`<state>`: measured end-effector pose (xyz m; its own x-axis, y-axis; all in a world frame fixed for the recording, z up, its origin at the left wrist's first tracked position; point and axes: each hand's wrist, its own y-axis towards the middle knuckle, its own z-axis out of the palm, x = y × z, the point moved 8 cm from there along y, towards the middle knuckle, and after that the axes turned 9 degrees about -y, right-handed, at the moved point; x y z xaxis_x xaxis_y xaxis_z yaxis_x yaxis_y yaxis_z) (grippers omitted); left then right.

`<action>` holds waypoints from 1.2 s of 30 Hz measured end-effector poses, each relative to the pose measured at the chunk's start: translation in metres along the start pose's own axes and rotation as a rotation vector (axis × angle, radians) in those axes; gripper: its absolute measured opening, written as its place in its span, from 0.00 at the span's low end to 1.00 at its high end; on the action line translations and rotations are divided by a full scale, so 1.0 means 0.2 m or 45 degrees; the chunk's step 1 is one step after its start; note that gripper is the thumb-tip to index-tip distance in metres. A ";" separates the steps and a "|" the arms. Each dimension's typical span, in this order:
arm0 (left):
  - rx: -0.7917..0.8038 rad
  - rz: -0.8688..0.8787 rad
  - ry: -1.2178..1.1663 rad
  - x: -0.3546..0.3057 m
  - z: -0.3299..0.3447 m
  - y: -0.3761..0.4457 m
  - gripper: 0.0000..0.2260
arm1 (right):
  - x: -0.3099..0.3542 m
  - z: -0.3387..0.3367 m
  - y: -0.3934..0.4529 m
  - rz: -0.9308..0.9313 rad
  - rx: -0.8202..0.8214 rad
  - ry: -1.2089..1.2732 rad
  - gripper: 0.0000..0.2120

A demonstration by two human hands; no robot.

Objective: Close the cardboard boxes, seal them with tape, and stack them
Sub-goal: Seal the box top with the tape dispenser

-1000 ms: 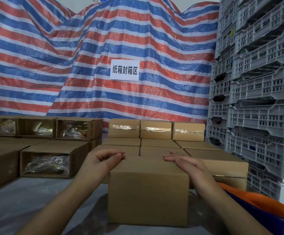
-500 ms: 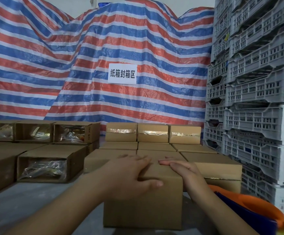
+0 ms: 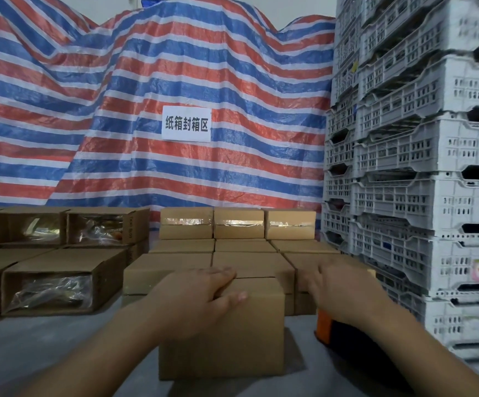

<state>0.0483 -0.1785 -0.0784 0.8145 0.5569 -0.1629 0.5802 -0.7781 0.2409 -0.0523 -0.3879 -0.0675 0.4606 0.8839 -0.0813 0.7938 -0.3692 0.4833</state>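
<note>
Roughly, progress: somewhere in the middle, judging from how the boxes lie, with sealed ones ahead and open ones to the left.
Box in hand: a plain cardboard box [image 3: 227, 330] stands on the grey table [image 3: 32, 351] right in front of the person, flaps down, and no tape shows on the faces turned to the camera.
Left hand: the left hand [image 3: 201, 293] lies over the box's top near edge, fingers spread flat along the top and thumb down the front face (pressing the flaps shut, it seems, more than gripping).
Right hand: the right hand [image 3: 338, 290] is off the box and to its right, fingers extended and blurred, holding nothing that can be seen; it hovers above an orange and dark object [image 3: 325, 325], possibly the tape tool, though too little of it shows to tell.
Done: a block of sealed boxes [image 3: 238, 227] sits just behind, the back row raised one layer and showing shiny tape bands.
Left to do: the open boxes [image 3: 52, 285] at left lie on their sides with plastic-wrapped contents visible; they need closing, taping and stacking.
Likely next: tape goes on the held box, which then joins the block.
Surroundings: a striped tarp [image 3: 146, 96] bearing a white sign [image 3: 186, 124] hangs behind, and grey plastic crates [image 3: 421, 167] tower at right.
</note>
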 end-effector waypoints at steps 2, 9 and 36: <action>0.001 0.003 -0.024 -0.01 0.00 0.00 0.31 | -0.16 0.07 -0.06 0.144 0.189 -0.148 0.20; -0.046 0.014 0.010 -0.02 0.00 -0.01 0.30 | -0.34 0.26 -0.24 0.310 0.266 -0.170 0.31; 0.055 -0.061 -0.535 0.06 -0.01 0.02 0.25 | 0.04 -0.27 0.17 0.235 0.044 1.862 0.21</action>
<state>0.0607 -0.1737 -0.0785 0.7135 0.4327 -0.5511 0.6099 -0.7707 0.1845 -0.0434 -0.3785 -0.0041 -0.2313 0.3145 0.9207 0.7882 -0.4942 0.3668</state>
